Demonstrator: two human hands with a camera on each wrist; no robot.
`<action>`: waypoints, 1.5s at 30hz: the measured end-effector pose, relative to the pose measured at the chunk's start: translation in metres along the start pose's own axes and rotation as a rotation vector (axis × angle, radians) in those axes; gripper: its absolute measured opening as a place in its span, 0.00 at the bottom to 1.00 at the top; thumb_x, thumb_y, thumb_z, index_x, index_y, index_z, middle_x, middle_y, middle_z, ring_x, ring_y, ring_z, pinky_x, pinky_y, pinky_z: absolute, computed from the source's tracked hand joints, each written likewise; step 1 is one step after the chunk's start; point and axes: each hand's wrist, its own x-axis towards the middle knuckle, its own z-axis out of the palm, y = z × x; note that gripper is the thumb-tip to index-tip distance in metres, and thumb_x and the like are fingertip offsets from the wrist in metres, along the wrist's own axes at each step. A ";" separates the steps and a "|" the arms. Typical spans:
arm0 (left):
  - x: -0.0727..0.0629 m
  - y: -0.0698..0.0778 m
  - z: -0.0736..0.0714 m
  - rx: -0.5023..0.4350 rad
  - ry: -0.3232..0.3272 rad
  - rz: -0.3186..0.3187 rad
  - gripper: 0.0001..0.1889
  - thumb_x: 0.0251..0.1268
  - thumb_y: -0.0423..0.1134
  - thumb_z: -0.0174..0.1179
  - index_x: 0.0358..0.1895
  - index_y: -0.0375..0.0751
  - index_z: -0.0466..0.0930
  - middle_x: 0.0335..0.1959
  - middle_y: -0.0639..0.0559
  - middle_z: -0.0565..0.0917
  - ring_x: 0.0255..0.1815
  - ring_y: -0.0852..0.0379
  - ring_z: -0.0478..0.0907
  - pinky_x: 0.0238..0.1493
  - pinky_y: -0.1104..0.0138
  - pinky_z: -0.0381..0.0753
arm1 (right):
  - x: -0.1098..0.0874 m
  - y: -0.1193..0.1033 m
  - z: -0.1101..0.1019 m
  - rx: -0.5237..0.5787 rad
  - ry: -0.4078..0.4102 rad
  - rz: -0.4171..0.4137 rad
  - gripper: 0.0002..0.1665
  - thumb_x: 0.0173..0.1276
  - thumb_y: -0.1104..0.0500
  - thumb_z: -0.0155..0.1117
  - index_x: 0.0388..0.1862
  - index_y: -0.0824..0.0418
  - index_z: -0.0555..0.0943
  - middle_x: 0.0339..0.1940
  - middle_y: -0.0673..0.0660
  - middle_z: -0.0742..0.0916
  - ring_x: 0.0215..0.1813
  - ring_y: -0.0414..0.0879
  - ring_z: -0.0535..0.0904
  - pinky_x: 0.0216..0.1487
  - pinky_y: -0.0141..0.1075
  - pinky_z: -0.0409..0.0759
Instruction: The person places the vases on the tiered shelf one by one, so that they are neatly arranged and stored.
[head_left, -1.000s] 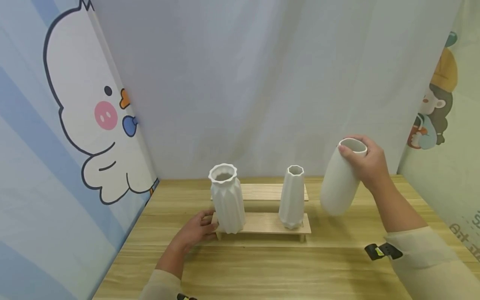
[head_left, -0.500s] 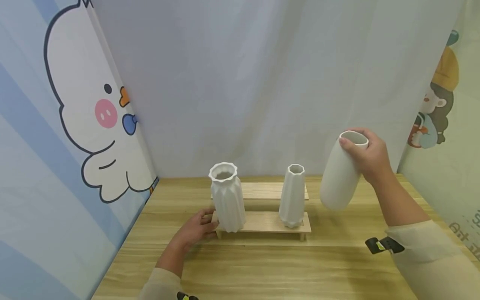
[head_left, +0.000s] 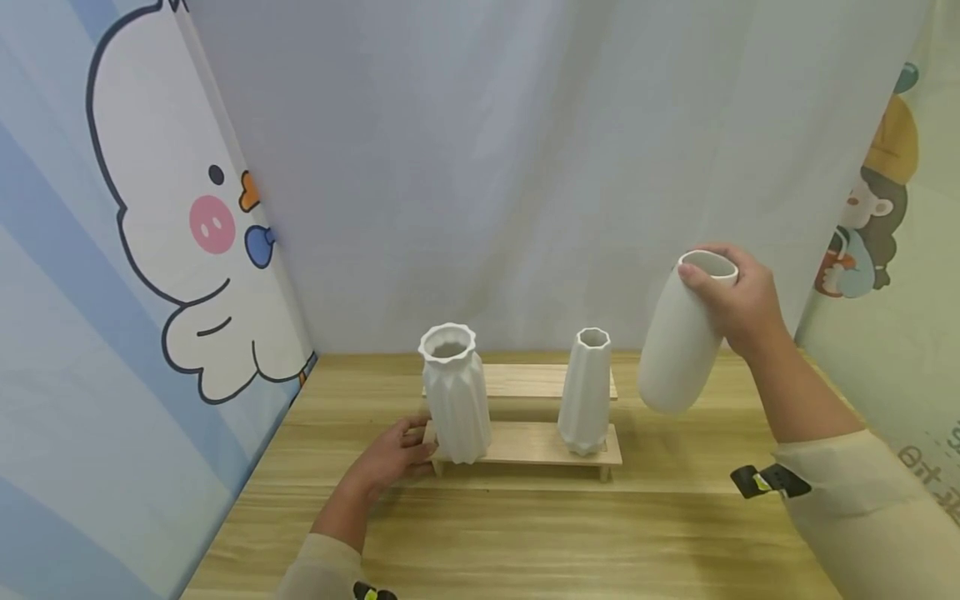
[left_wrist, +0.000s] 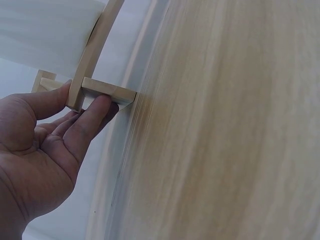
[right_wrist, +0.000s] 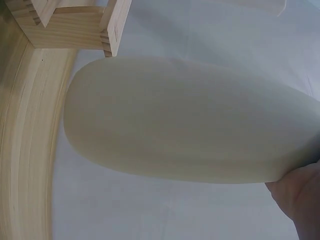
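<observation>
My right hand [head_left: 742,304] grips a smooth white vase [head_left: 677,358] close to its rim, thumb at the near side of the mouth. The vase leans, its base down and to the left, raised off the table to the right of a two-tier wooden stand [head_left: 521,443]. In the right wrist view the vase [right_wrist: 185,120] fills the middle. At the stand's left end, my left hand [head_left: 392,457] pinches the front board, thumb on one face and fingers below by the leg [left_wrist: 107,90]. A pleated vase [head_left: 459,408] and a slimmer faceted vase [head_left: 585,400] stand upright on that board.
The stand's back board [head_left: 525,382] lies behind the front one, higher up. The wood-grain table [head_left: 525,542] meets a pale cloth backdrop [head_left: 480,183]. Printed cartoon panels flank it, a white duck [head_left: 172,167] on the left.
My right hand has lifted the smooth vase a little higher, still tilted. My left hand stays at the stand's left end, and the two standing vases have not moved.
</observation>
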 end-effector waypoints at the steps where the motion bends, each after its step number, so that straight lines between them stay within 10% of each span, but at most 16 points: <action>1: 0.000 0.000 0.000 -0.001 -0.001 0.001 0.33 0.69 0.38 0.61 0.74 0.39 0.58 0.71 0.27 0.64 0.66 0.35 0.71 0.56 0.53 0.83 | 0.000 -0.001 0.000 -0.002 -0.001 -0.002 0.27 0.66 0.40 0.65 0.57 0.53 0.76 0.44 0.52 0.79 0.39 0.42 0.77 0.29 0.30 0.82; 45: 0.002 -0.004 -0.002 0.017 -0.019 0.013 0.34 0.70 0.39 0.61 0.74 0.37 0.56 0.71 0.27 0.63 0.66 0.36 0.72 0.56 0.54 0.83 | 0.015 -0.033 0.015 0.042 -0.029 -0.058 0.24 0.64 0.42 0.66 0.54 0.53 0.78 0.41 0.52 0.79 0.38 0.43 0.78 0.29 0.32 0.82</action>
